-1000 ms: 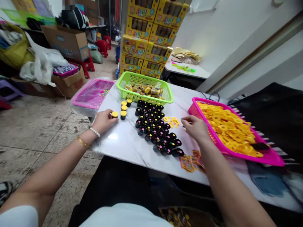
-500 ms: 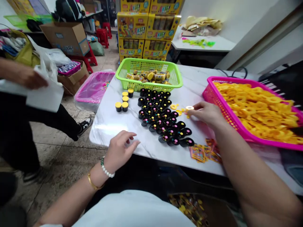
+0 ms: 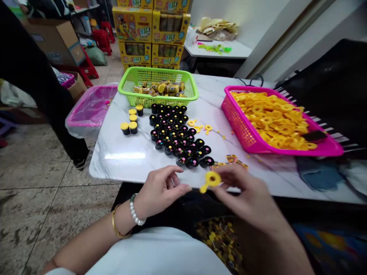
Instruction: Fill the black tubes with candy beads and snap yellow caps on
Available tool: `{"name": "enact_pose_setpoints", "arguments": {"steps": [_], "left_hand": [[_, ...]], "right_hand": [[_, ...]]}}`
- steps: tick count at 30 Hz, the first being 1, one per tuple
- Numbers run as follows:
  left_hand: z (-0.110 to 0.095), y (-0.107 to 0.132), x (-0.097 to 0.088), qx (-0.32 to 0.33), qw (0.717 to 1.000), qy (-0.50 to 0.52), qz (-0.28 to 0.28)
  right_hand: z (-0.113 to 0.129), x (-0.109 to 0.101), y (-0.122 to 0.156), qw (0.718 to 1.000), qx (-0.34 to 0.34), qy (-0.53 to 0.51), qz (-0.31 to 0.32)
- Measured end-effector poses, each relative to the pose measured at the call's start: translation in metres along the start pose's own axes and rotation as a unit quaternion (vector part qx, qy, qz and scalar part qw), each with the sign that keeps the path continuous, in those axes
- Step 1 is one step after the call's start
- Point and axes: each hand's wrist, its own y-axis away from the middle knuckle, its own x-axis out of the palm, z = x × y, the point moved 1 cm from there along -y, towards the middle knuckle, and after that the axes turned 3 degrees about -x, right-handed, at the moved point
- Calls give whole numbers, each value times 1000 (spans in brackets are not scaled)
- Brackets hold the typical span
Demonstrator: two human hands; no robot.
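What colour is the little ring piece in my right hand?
Yellow; the ring piece shows best in the head view.

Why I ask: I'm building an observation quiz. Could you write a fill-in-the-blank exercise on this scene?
1. The right hand pinches a plastic ring coloured ____.
2. The left hand has a bead bracelet and a ____ bangle at its wrist.
3. The heap of rings lies in a tray coloured ____.
4. The basket directly behind the black cups is ____.
Missing words: yellow; gold; pink; green.
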Motion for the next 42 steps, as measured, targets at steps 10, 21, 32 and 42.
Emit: {"name": "enact_pose_setpoints", "arguments": {"steps": [10,21,32,42], "left_hand": [[-6,-1,17,42,999,-11,31],[22,-38,16,116,902,-361,-207],[19,-17,-5,95,924,-339,-150],[41,26,-64,70,902,-334,-263]], "right_hand": [[6,69,29,908,127,-400,-17],[-13,66,30,912,156,-361,-112],[-15,75,30,918,167,-347,-94],[30,115,-28,962,80,-254,62]]}}
